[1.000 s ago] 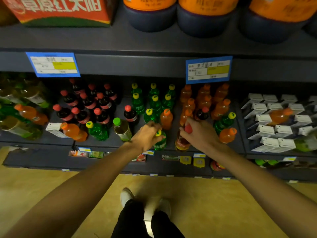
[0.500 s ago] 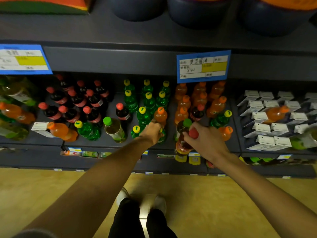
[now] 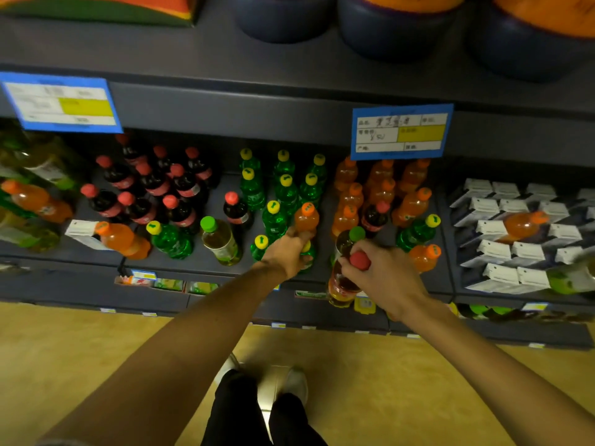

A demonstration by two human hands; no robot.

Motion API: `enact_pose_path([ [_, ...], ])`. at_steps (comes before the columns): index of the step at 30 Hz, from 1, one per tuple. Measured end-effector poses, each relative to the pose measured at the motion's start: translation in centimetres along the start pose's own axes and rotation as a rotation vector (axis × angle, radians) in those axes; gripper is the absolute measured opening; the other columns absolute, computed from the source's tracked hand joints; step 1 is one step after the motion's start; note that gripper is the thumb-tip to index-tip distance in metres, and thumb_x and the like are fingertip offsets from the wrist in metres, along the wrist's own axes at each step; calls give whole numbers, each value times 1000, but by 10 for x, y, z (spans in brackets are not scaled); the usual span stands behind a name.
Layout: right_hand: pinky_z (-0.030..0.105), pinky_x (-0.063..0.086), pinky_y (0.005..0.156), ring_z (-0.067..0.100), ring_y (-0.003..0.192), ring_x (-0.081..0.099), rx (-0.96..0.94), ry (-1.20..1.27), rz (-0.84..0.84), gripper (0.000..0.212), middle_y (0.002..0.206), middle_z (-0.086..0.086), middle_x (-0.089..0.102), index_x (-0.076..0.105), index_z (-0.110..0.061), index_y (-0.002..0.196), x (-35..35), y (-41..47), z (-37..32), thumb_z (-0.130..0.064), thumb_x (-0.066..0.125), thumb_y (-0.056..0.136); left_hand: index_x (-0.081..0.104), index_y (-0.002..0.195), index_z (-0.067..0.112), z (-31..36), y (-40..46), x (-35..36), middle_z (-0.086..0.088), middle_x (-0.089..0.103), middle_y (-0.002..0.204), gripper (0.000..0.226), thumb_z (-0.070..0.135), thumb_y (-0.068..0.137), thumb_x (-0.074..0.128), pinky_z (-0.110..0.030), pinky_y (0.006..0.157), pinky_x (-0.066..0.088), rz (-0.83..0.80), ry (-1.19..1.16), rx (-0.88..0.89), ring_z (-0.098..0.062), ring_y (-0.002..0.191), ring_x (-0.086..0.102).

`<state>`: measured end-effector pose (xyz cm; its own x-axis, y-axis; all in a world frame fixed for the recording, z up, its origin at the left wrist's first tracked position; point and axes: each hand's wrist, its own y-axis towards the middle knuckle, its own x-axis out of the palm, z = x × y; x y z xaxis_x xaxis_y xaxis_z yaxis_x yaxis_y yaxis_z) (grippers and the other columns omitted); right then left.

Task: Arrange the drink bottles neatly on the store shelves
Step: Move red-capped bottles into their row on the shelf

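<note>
On the dark shelf (image 3: pixel 180 268) stand rows of red-capped cola bottles (image 3: pixel 154 181), yellow-capped green bottles (image 3: pixel 283 181) and orange bottles (image 3: pixel 380 185). My left hand (image 3: pixel 285 254) grips a yellow-capped green bottle (image 3: pixel 307 252) at the shelf front, just below an orange bottle (image 3: pixel 307 217). My right hand (image 3: pixel 384 273) holds a red-capped bottle (image 3: pixel 359 260) by the neck, its amber body over the shelf's front lip. A green-capped bottle (image 3: pixel 355 235) stands right behind it.
Stray bottles sit among the rows: a cola bottle (image 3: pixel 375 217) in the orange group, a tea bottle (image 3: pixel 220 241), and an orange bottle (image 3: pixel 122 238) lying at the left front. White cartons (image 3: pixel 502 246) fill the right. The upper shelf edge carries a blue price tag (image 3: pixel 401 132).
My right hand has drawn the red-capped bottle slightly toward the shelf front, uncovering the green cap behind it. My left hand has slid back a little with the green bottle.
</note>
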<state>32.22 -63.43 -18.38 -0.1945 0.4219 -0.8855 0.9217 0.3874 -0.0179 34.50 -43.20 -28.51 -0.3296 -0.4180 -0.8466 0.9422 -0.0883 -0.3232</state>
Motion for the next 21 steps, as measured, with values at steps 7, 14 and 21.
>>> enact_pose_path([
  [7,25,41,53,14,65,57,-64,144,-4,23,66,-4,60,61,-22,77,-4,13,-38,-43,67,83,47,133,17,-32,-60,-25,-13,51,130,38,29,96,47,-40,85,49,61,28,34,-35,111,55],
  [14,32,47,55,12,60,58,-204,246,-31,29,61,-3,62,63,-15,64,7,47,-118,-40,73,75,58,116,16,-97,-148,-67,-11,67,100,25,24,96,48,-32,68,42,212,-27,-151,-32,92,62],
  [21,33,48,58,15,59,58,-427,320,-27,28,59,-1,62,65,-12,64,43,64,-232,-38,72,75,61,102,14,-170,-234,-103,-9,67,80,20,29,96,49,-35,56,42,466,-119,-308,-27,71,61],
])
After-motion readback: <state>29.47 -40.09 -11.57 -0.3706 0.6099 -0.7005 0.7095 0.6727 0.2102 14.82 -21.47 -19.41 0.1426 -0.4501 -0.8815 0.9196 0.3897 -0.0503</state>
